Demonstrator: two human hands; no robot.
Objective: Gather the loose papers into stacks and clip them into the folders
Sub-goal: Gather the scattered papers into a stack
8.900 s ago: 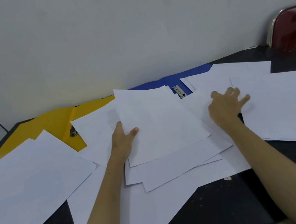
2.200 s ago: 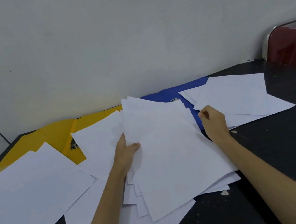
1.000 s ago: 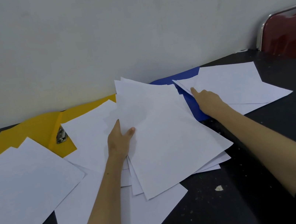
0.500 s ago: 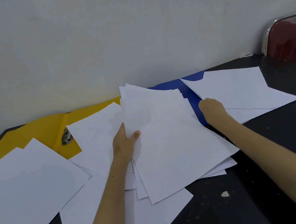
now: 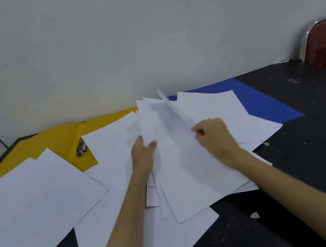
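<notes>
Head view: blurred sheet hides right hand's fingers.

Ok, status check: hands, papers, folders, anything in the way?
Left hand grips paper stack. Right hand pinches a blurred sheet. Yellow folder and blue folder open, partly covered by loose sheets.

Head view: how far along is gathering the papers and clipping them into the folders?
Early. Done: nothing clipped; the yellow folder and blue folder lie open. In hand: the left hand grips a rough stack while the right hand brings a sheet over it. Left: loose sheets on the left and right, squaring up, clipping.
</notes>
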